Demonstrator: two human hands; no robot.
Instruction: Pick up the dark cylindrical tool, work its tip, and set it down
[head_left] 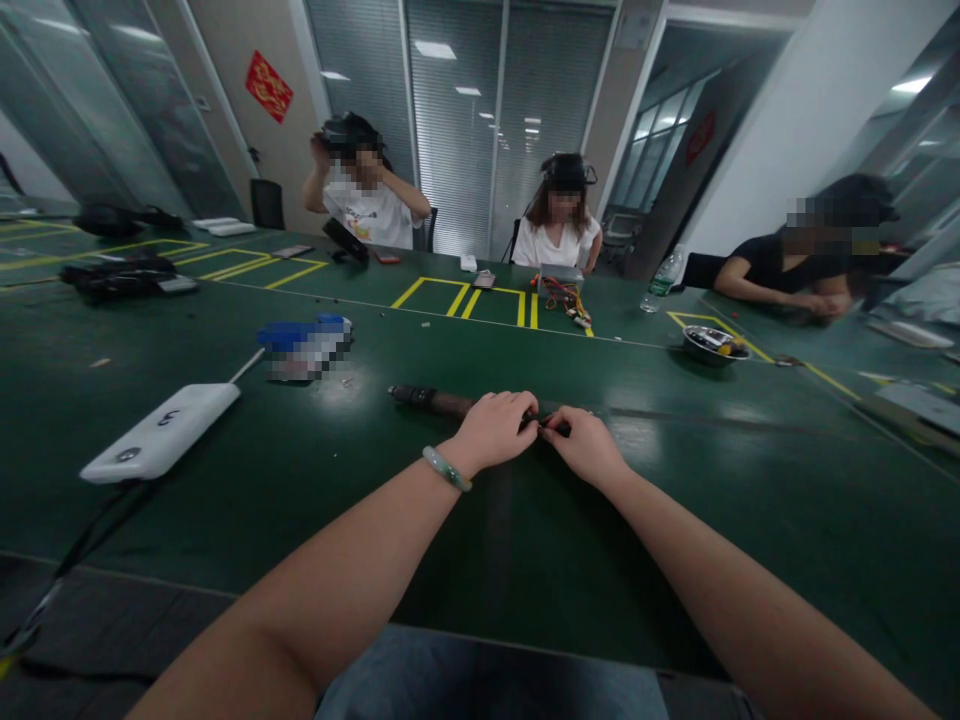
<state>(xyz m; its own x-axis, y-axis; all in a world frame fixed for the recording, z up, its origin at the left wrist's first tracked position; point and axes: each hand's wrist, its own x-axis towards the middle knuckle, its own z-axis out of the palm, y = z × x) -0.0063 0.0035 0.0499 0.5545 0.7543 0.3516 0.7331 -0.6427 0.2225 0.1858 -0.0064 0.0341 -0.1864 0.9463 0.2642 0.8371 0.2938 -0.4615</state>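
Note:
A dark rod-shaped object [433, 400], black and narrow-tipped at its left end and brownish further along, lies across the green table before me. My left hand [499, 428], with a jade-coloured bangle at the wrist, is closed over its right part. My right hand [589, 443] is closed in a pinch beside the left fingertips. Between the two hands shows a small black part; whether it belongs to the rod I cannot tell, since the fingers cover most of it.
A white power bank [161, 432] with a cable lies at left, near a blurred blue-and-white packet [304, 345]. Further off are a bowl of small items [714, 345], a water bottle [663, 280] and a grey box with coloured wires [561, 282]. Three people sit across the table.

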